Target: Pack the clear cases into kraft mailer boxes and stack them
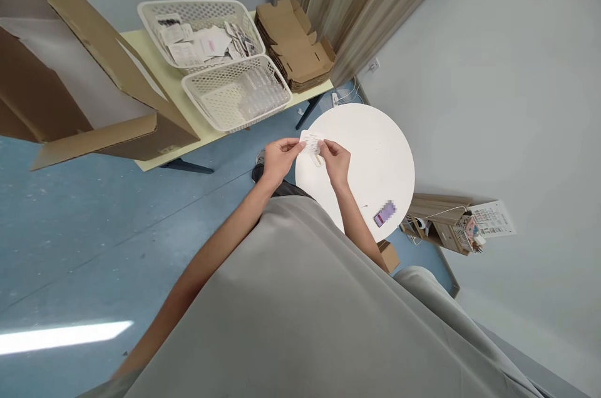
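Both my hands hold one small white card (310, 141) just above the near-left edge of a round white table (370, 154). My left hand (280, 159) pinches the card's left end between thumb and fingers. At the card's right end my right hand (335, 161) pinches it too, and a small pale piece hangs below the card between the hands. I cannot make out what that piece is.
A phone (384, 214) lies near the round table's near-right edge. On the yellow table (154, 69) stand two white baskets (235, 94), one with packets, flat cardboard boxes (293, 41) and a large open carton (70, 79). A wooden cabinet (347, 4) stands behind.
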`<action>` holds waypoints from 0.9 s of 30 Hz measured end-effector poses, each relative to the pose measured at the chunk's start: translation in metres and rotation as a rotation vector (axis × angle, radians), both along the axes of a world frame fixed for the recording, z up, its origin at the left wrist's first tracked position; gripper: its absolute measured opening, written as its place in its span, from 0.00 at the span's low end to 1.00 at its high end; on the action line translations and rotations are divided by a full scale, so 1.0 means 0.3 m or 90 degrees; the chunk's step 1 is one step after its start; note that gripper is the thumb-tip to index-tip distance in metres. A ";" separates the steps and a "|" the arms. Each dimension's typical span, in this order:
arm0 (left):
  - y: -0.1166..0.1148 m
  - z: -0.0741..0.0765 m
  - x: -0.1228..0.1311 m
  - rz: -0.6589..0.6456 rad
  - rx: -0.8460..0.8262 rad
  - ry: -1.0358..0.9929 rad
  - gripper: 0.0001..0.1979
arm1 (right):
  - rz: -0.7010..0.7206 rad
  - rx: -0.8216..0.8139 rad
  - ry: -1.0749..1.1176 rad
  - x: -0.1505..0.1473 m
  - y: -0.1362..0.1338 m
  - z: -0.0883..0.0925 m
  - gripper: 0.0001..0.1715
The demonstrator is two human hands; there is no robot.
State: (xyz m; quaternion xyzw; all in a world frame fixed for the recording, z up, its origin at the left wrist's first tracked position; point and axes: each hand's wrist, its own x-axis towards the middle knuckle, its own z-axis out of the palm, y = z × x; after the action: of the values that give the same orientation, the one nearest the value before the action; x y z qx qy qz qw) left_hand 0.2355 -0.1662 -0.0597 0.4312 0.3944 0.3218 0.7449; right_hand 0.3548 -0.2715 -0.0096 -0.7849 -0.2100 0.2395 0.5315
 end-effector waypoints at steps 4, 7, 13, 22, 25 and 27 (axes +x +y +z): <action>-0.001 0.026 -0.007 0.015 0.068 0.027 0.16 | -0.018 -0.001 -0.107 -0.028 -0.007 0.004 0.29; -0.016 0.057 -0.013 0.033 0.121 0.031 0.13 | 0.025 0.015 -0.088 -0.072 0.000 -0.002 0.30; -0.060 0.122 -0.026 -0.013 0.220 0.004 0.11 | 0.029 0.090 -0.033 -0.136 0.026 0.004 0.28; -0.010 0.072 -0.047 0.041 0.209 0.057 0.21 | 0.013 0.062 0.040 -0.033 0.003 0.007 0.27; -0.001 0.043 -0.041 -0.008 0.139 0.033 0.25 | 0.034 0.049 0.063 -0.016 -0.013 0.016 0.26; -0.004 0.033 -0.034 -0.034 0.097 0.012 0.27 | 0.047 0.042 0.073 -0.011 -0.021 0.023 0.25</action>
State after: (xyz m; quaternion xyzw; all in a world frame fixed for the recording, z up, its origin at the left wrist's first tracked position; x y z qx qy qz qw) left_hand 0.2254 -0.1675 -0.0499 0.5002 0.3641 0.3267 0.7145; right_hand 0.3514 -0.2779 -0.0029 -0.7439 -0.2156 0.2961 0.5590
